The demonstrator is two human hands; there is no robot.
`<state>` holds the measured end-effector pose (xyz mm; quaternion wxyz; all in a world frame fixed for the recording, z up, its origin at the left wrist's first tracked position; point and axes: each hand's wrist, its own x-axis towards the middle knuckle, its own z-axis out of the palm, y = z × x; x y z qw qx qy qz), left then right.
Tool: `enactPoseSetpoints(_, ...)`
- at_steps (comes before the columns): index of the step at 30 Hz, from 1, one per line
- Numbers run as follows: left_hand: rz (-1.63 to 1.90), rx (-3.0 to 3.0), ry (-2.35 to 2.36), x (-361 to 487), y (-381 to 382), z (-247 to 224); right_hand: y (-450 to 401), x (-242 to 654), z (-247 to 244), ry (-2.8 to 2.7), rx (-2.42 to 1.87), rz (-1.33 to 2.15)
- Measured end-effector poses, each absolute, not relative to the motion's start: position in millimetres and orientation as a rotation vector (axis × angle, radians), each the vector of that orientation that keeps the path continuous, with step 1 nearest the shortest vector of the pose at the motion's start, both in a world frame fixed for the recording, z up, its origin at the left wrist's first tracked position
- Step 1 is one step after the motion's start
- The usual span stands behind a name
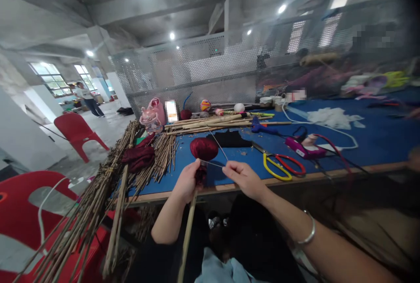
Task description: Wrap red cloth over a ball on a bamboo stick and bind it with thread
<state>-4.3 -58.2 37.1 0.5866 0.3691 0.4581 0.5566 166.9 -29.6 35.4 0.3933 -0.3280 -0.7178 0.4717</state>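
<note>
My left hand (187, 181) is closed round the neck of a dark red fabric-covered ball (203, 148), just above the table's front edge. A pale wooden stick (188, 239) runs down from that neck toward my lap. Between my hands a thin thread or wire (213, 163) stretches from the neck of the ball. My right hand (244, 179) pinches its other end, and a loose length sticks up past the fingers. Scissors (278, 165) with one yellow and one red handle lie to the right of my right hand.
On the blue table (226, 177) lie pale sticks (210, 122), a blue glue gun (262, 126), a purple device (305, 146) and white cables. Dark red cloth (139, 159) rests on bundled twigs (98, 186) at left. Red chairs (77, 130) stand left; a person (88, 99) is far off.
</note>
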Motion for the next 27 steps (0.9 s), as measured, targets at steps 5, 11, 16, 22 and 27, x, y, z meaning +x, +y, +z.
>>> enactPoseSetpoints(5, 1.298, 0.871, 1.026, 2.3, -63.1, 37.7, -32.4, 171.5, 46.8, -1.706, -0.985, 0.862)
enactPoseSetpoints(11, 1.196, 0.780, 0.928, 3.2, -69.6, 47.7, -13.3, 160.3, 24.7, -1.642, -0.978, 1.156)
enactPoseSetpoints(16, 1.056, 0.664, 0.800, 3.6, -81.4, 56.7, 2.2, 150.7, 9.0, -1.864, -0.776, 1.476)
enactPoseSetpoints(22, 0.888, 0.811, 0.858, 22.0, -97.6, 43.7, 57.8, 153.4, 60.9, -2.393, -0.773, 1.524)
enactPoseSetpoints(27, 0.854, 1.003, 1.039, 39.3, -87.7, 30.1, 50.1, 126.7, 135.2, -2.955, -0.839, 0.929)
